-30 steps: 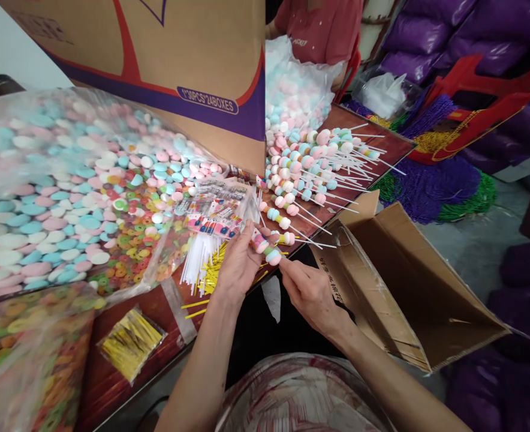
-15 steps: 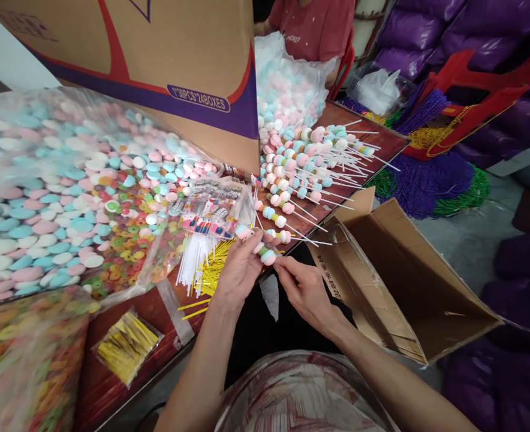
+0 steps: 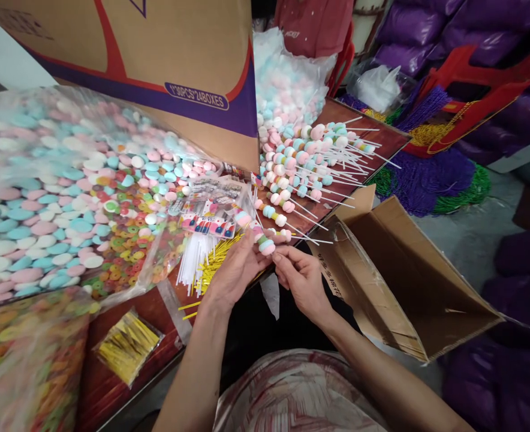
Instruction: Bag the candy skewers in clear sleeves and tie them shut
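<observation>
A marshmallow skewer [image 3: 265, 244] with pink, white, blue and green pieces is held at a tilt over the table's front edge. My left hand [image 3: 232, 271] has its thumb and fingers around the skewer's side, and the far fingers are partly hidden behind it. At its lower end, my right hand [image 3: 301, 281] pinches what seems to be the stick, mostly covered by the fingertips. Just beyond the hands lie finished skewers [image 3: 277, 215] with white sticks. White sticks [image 3: 193, 259] and yellow twist ties [image 3: 215, 267] lie left of my left hand.
Loose marshmallows [image 3: 35, 222] and ring gummies [image 3: 123, 258] spread over the left side. Printed plastic bags [image 3: 211, 207] lie near the middle. A large carton [image 3: 157, 54] stands behind; an open cardboard box [image 3: 409, 282] is at right. Across the table sits a person in a red shirt [image 3: 312, 27].
Both hands have shifted slightly up and left with the skewer. My left fingers have loosened and slid lower, baring more of its upper end. My right fingertips are closer to the lowest marshmallow.
</observation>
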{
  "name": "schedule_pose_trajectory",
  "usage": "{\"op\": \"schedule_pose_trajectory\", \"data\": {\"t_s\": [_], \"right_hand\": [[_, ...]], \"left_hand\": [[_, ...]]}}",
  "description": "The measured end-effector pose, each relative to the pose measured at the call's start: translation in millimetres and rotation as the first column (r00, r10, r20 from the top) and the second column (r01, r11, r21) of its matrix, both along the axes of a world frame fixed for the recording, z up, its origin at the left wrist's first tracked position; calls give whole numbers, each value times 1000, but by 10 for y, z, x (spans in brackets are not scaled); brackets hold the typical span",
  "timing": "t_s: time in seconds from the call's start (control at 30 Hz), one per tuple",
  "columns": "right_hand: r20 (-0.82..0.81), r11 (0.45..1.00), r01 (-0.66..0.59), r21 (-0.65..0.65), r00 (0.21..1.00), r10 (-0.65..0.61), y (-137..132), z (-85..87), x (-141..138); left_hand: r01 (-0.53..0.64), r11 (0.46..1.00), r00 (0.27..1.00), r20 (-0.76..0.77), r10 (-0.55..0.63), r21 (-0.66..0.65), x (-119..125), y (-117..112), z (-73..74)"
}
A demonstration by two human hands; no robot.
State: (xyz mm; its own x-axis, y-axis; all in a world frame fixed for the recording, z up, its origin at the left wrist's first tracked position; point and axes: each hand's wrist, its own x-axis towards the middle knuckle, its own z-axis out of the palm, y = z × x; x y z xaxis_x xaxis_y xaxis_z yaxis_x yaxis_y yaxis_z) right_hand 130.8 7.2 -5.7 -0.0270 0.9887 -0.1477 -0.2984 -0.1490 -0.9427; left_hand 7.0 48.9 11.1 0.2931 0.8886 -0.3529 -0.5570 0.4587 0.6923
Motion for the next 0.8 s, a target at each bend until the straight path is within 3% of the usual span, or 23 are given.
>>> {"op": "schedule_pose_trajectory", "data": {"t_s": [0.13, 0.2, 0.33, 0.4, 0.53, 0.63, 0.73, 0.8], "right_hand": [[-10, 997, -75, -25, 997, 74, -16, 8, 73], [23, 993, -111, -30, 993, 112, -29, 13, 84], [340, 986, -125, 108, 937, 81, -45, 23, 141], [544, 950, -162, 268, 839, -11, -36, 20, 206], [743, 779, -354, 518, 637, -204, 16, 7, 385], [849, 694, -520, 498, 454, -270, 49, 28, 512], [894, 663, -599, 449, 302, -332, 50, 75, 569], [880, 646, -603, 468, 248, -406, 39, 96, 551]], "left_hand": [[-245, 969, 969, -23, 246, 25, -61, 158, 4], [-292, 956, 957, 4, 291, 22, -65, 217, -5], [-350, 937, 937, 6, 350, 4, -62, 235, -23], [-378, 926, 926, -17, 378, 11, -56, 219, -25], [-393, 919, 918, -51, 394, 42, -48, 202, -16], [-392, 919, 914, -101, 393, 31, -63, 206, 0], [-383, 924, 915, -140, 379, -2, -86, 205, 17], [-363, 932, 921, -152, 359, 1, -90, 198, 26]]}}
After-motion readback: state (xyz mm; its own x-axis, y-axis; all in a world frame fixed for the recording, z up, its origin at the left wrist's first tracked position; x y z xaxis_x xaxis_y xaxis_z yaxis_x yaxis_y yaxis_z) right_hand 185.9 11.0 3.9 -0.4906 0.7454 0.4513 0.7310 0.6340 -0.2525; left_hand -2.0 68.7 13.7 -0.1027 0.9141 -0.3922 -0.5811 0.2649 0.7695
